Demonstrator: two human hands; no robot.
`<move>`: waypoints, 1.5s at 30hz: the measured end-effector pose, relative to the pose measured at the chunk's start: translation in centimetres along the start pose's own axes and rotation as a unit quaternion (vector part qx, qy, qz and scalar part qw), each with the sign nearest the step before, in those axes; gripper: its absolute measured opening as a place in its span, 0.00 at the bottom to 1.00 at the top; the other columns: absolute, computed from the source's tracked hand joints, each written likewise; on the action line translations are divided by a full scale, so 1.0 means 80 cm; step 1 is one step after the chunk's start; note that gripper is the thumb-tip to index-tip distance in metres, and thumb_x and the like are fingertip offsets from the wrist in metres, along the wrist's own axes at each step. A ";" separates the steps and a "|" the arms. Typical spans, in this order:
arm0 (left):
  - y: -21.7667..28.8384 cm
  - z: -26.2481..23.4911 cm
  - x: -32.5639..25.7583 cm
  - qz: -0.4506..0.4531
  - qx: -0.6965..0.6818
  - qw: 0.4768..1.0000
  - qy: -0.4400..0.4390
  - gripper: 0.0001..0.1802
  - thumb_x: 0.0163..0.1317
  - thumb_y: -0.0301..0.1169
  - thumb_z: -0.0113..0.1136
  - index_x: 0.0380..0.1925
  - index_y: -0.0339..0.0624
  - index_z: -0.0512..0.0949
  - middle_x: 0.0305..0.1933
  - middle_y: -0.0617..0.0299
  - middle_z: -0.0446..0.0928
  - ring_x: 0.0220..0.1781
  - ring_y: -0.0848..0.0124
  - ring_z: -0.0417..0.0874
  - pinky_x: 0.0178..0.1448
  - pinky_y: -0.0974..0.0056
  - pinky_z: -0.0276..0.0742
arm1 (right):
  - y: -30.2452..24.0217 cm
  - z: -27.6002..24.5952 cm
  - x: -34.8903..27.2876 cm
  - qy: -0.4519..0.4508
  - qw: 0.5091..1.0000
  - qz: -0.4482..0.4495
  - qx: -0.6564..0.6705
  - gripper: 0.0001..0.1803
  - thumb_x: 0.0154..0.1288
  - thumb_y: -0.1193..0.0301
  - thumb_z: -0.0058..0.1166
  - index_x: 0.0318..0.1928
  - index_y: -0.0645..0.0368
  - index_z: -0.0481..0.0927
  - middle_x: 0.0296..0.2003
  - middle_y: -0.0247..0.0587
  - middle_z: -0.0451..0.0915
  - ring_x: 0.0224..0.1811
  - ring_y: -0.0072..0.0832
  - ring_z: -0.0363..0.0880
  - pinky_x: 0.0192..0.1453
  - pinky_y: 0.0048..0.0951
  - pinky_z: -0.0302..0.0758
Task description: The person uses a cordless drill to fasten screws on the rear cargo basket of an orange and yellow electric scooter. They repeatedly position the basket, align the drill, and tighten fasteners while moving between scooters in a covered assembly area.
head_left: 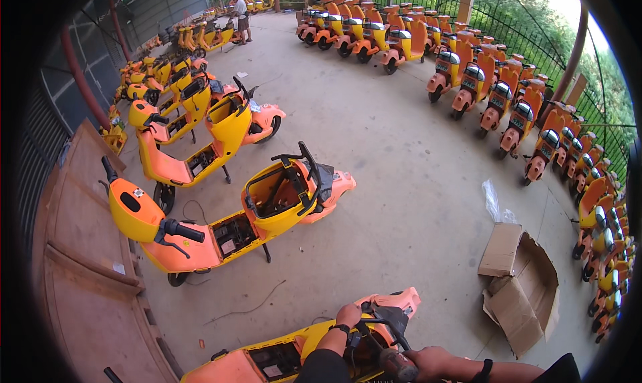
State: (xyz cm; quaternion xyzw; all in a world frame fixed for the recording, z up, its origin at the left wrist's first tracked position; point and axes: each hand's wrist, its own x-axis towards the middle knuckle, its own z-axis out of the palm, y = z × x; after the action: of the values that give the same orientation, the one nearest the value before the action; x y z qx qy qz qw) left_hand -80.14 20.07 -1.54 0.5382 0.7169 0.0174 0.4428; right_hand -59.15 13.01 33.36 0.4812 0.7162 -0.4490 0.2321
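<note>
1. Head view: the left hand (348, 314) rests, fingers curled, on the rear frame of an orange-and-yellow plastic electric scooter (281, 356) with its seat removed. A dark band sits on that wrist. Whether the fingers clamp the frame or only lie on it, I cannot tell.
2. The right hand (428, 363) is closed around a dark, cylindrical power tool (396, 365), whose front end points left toward the open seat compartment, just below the left hand.
3. A black metal rear rack (382, 326) of the scooter lies between the two hands, and the orange tail panel (394, 299) rises just beyond the left hand.
4. Right of the right hand, a flattened brown cardboard box (521, 283) lies on the grey concrete floor (401, 149), with a crumpled clear plastic bag (496, 206) beyond it.
5. Ahead and left of the left hand stands a second stripped yellow-and-orange scooter (234, 222), its seat bay open.
6. Well beyond both hands, rows of parked orange scooters (481, 82) line a black metal fence (535, 35), and another person (239, 15) stands far off.
</note>
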 end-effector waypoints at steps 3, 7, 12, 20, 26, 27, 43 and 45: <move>-0.001 -0.002 0.001 0.003 0.006 1.000 -0.004 0.25 0.68 0.45 0.48 0.41 0.33 0.83 0.46 0.38 0.81 0.51 0.43 0.81 0.58 0.47 0.75 | 0.005 0.005 0.004 0.000 1.000 -0.010 -0.009 0.33 0.42 0.61 0.62 0.54 0.55 0.78 0.38 0.59 0.83 0.42 0.56 0.81 0.47 0.50 0.77; 0.008 -0.011 -0.004 0.005 -0.007 1.000 -0.012 0.24 0.68 0.44 0.48 0.41 0.33 0.83 0.46 0.38 0.81 0.51 0.43 0.81 0.58 0.47 0.76 | 0.011 0.003 0.009 0.001 1.000 -0.002 -0.017 0.33 0.43 0.60 0.62 0.55 0.53 0.77 0.37 0.58 0.83 0.41 0.56 0.81 0.46 0.50 0.77; 0.003 -0.009 -0.003 0.000 -0.014 1.000 -0.009 0.23 0.68 0.44 0.49 0.41 0.34 0.83 0.47 0.38 0.81 0.51 0.43 0.81 0.57 0.47 0.76 | 0.008 0.003 0.013 -0.003 1.000 0.000 -0.031 0.33 0.43 0.59 0.64 0.55 0.53 0.77 0.38 0.59 0.83 0.41 0.56 0.81 0.47 0.50 0.77; 0.001 0.013 0.002 -0.037 -0.032 0.998 0.026 0.21 0.68 0.44 0.50 0.41 0.37 0.84 0.46 0.40 0.81 0.51 0.45 0.82 0.56 0.48 0.77 | 0.006 0.003 0.001 -0.072 0.997 0.030 -0.023 0.34 0.51 0.51 0.59 0.60 0.45 0.74 0.39 0.53 0.84 0.42 0.52 0.83 0.48 0.48 0.76; -0.013 0.031 0.013 0.007 -0.284 0.923 0.261 0.22 0.71 0.43 0.49 0.32 0.33 0.81 0.37 0.41 0.83 0.41 0.42 0.82 0.46 0.46 0.76 | 0.004 0.010 -0.007 -0.038 0.998 0.031 -0.039 0.33 0.53 0.50 0.59 0.59 0.50 0.76 0.43 0.50 0.84 0.47 0.49 0.82 0.52 0.45 0.76; -0.032 0.027 0.018 -0.033 -0.353 0.871 0.341 0.22 0.72 0.43 0.48 0.30 0.34 0.80 0.32 0.46 0.81 0.36 0.48 0.80 0.41 0.50 0.75 | -0.001 0.010 -0.006 -0.032 0.998 0.014 -0.049 0.33 0.52 0.50 0.59 0.58 0.50 0.76 0.43 0.50 0.84 0.48 0.49 0.82 0.53 0.45 0.76; -0.096 0.054 -0.288 -0.035 -0.812 0.578 0.075 0.07 0.68 0.28 0.53 0.36 0.37 0.79 0.28 0.59 0.77 0.28 0.67 0.76 0.32 0.65 0.73 | 0.052 0.072 -0.003 0.080 0.989 -0.120 0.020 0.21 0.52 0.57 0.64 0.38 0.62 0.85 0.31 0.46 0.85 0.36 0.37 0.85 0.41 0.36 0.79; -0.079 0.055 -0.330 0.013 -0.833 0.548 0.078 0.06 0.68 0.26 0.54 0.41 0.36 0.78 0.31 0.57 0.74 0.30 0.65 0.74 0.34 0.63 0.72 | 0.002 0.040 -0.089 0.134 0.977 -0.166 -0.020 0.22 0.51 0.58 0.65 0.41 0.62 0.85 0.33 0.48 0.85 0.37 0.37 0.85 0.40 0.35 0.79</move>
State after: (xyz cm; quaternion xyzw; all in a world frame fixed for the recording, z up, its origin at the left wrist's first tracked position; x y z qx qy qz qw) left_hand -81.31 -5.36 8.86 -0.0655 0.4061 0.6544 0.6344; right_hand -56.26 6.85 37.16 0.4070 0.8193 -0.3985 0.0659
